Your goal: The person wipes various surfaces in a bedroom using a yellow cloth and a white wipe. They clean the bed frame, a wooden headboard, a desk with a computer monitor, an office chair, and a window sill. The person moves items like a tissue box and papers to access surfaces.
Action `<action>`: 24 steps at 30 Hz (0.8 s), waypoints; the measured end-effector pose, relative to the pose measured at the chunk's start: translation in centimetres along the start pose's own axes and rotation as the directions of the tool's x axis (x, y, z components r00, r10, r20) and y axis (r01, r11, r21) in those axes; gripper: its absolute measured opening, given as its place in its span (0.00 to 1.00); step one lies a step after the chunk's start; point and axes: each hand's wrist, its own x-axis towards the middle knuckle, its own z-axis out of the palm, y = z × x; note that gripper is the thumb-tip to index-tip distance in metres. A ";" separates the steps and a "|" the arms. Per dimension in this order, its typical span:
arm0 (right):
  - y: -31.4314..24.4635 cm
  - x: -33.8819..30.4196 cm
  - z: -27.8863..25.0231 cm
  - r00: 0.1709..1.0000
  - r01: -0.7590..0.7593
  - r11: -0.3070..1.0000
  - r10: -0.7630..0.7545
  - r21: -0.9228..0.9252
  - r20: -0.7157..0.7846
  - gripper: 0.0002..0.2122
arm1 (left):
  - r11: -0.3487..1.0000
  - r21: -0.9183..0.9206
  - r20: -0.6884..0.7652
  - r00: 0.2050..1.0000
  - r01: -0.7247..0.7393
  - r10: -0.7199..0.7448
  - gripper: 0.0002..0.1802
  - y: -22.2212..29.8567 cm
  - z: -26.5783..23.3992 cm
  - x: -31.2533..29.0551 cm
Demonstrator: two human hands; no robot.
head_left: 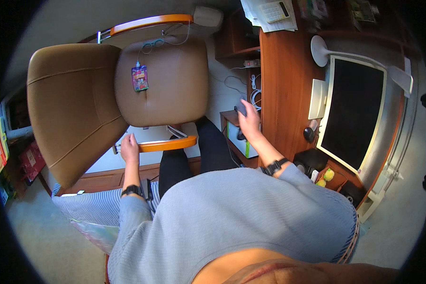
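A brown padded chair (165, 94) with a tall backrest (75, 104) stands in front of me, turned sideways. My left hand (129, 149) is closed at the rear end of its near orange wooden armrest (168, 144). To the right of the seat, beside the desk's edge, my right hand (249, 122) is closed on a small dark grey object (241, 108); its kind is hard to make out. On the seat lies a colourful pouch (139, 78) with a pale cap, and near it a teal looped item (153, 43).
Right of me is a brown wooden desk (284, 85) with a monitor (352, 109), a white lamp (319, 51) and a dark mouse (309, 134). Coiled white cables (255, 98) hang by its shelves. A striped bed cover (92, 208) lies at lower left.
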 end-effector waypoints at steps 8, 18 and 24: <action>4.3 26.4 15.4 0.986 -0.116 0.991 0.122 0.059 -0.116 0.19 | 0.978 0.171 -0.178 0.973 -0.120 0.150 0.09 1.2 5.1 -0.8; 16.8 51.7 20.5 0.978 -0.170 0.889 0.099 -0.425 -0.185 0.36 | 0.984 0.071 -0.144 0.974 -0.164 0.173 0.04 2.5 5.3 0.2; 19.6 48.0 24.1 0.981 -0.023 0.798 -0.099 -0.602 -0.169 0.35 | 0.984 0.123 -0.113 0.984 -0.126 0.140 0.05 2.8 5.4 0.5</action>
